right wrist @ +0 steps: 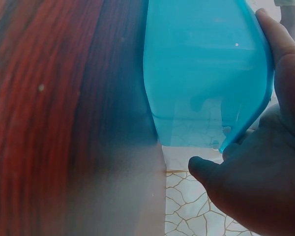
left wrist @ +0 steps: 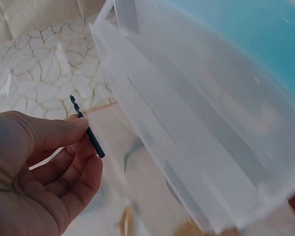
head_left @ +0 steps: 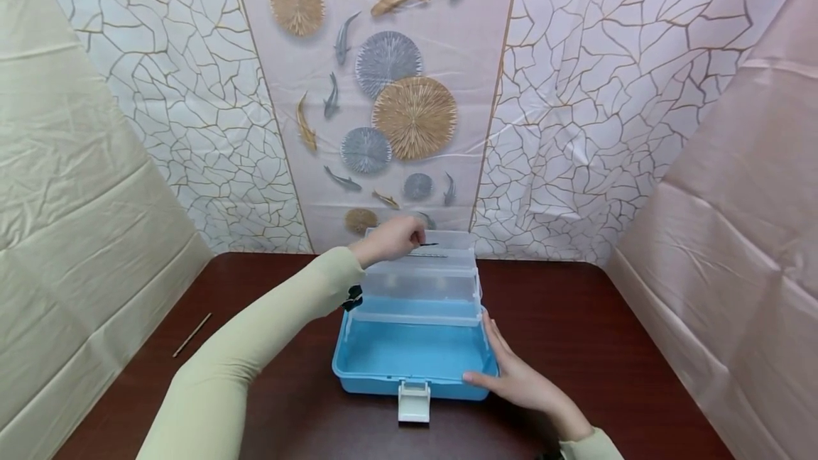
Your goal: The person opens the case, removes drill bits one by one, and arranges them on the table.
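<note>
My left hand (head_left: 397, 236) pinches a dark twist drill bit (left wrist: 93, 140) between thumb and fingers, above the upper trays of a toolbox. The toolbox (head_left: 367, 383) is blue and stands unfolded, its translucent trays (head_left: 418, 286) raised toward the back. Along the top tray lies a thin slender rod (head_left: 427, 255), too small to identify. At the box's right front corner, my right hand (head_left: 527, 382) rests with straight fingers along the side and the thumb at the front rim. The bottom compartment (head_left: 415, 350) shows bare blue plastic.
A white latch (head_left: 414, 404) hangs down at the box's front. On the left of the dark red-brown table (head_left: 543, 318) lies a thin brownish stick (head_left: 192, 336). Patterned cloth (head_left: 575, 126) hangs behind the table, with plain cloth at both sides.
</note>
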`<act>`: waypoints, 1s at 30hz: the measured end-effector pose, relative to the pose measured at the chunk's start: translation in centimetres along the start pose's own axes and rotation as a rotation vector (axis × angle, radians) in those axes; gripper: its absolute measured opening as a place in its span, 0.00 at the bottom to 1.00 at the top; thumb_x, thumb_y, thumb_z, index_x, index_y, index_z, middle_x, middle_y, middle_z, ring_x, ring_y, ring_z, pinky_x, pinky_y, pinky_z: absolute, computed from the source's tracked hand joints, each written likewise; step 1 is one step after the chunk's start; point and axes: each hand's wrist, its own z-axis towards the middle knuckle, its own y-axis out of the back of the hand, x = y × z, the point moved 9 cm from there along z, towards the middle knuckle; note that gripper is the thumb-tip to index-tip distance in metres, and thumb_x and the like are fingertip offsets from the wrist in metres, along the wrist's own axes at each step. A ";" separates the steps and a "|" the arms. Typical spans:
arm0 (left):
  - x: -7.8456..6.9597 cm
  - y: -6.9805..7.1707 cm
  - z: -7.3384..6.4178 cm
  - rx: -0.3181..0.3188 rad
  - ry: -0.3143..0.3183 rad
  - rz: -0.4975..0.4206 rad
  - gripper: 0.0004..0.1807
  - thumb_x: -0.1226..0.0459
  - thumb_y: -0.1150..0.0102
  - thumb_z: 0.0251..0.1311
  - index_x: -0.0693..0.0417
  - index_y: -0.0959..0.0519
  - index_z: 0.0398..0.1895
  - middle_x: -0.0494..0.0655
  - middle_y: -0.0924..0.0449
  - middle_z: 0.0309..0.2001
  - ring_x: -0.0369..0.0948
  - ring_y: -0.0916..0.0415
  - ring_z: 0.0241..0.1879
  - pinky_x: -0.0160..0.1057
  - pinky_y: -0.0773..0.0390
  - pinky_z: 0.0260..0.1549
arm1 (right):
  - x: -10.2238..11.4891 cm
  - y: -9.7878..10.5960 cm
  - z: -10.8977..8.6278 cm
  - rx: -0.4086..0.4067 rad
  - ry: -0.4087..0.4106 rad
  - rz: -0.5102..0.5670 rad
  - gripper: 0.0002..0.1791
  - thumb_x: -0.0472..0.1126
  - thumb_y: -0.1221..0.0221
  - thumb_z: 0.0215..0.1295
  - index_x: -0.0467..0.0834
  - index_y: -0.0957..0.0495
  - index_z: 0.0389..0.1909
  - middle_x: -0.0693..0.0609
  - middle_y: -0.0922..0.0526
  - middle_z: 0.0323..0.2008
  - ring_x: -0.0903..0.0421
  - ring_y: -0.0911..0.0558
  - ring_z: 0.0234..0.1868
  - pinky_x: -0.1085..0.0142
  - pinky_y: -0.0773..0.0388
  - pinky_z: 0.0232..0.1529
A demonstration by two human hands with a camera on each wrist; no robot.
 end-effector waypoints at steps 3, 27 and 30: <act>1.1 1.1 -1.0 -0.015 0.021 0.017 0.13 0.74 0.51 0.70 0.63 0.15 0.48 0.53 0.16 0.45 0.45 0.20 0.43 0.43 0.21 0.47 | 0.0 0.0 0.0 -0.001 0.004 -0.003 0.61 0.50 0.35 0.69 0.52 0.77 0.80 0.37 0.76 0.78 0.35 0.70 0.77 0.32 0.51 0.69; 9.4 11.2 -13.0 -0.196 0.254 0.116 0.09 0.77 0.46 0.64 0.64 0.16 0.39 0.56 0.15 0.38 0.51 0.18 0.40 0.51 0.20 0.42 | -0.1 0.0 0.2 -0.005 0.025 -0.016 0.62 0.52 0.35 0.68 0.49 0.77 0.80 0.37 0.76 0.78 0.36 0.70 0.77 0.32 0.53 0.69; 9.9 11.7 -14.7 -0.203 0.277 0.131 0.08 0.76 0.44 0.65 0.64 0.16 0.39 0.55 0.15 0.38 0.50 0.18 0.39 0.51 0.20 0.41 | -0.3 -0.1 0.3 0.001 0.012 -0.008 0.62 0.51 0.35 0.68 0.51 0.78 0.80 0.39 0.77 0.79 0.37 0.71 0.78 0.32 0.53 0.69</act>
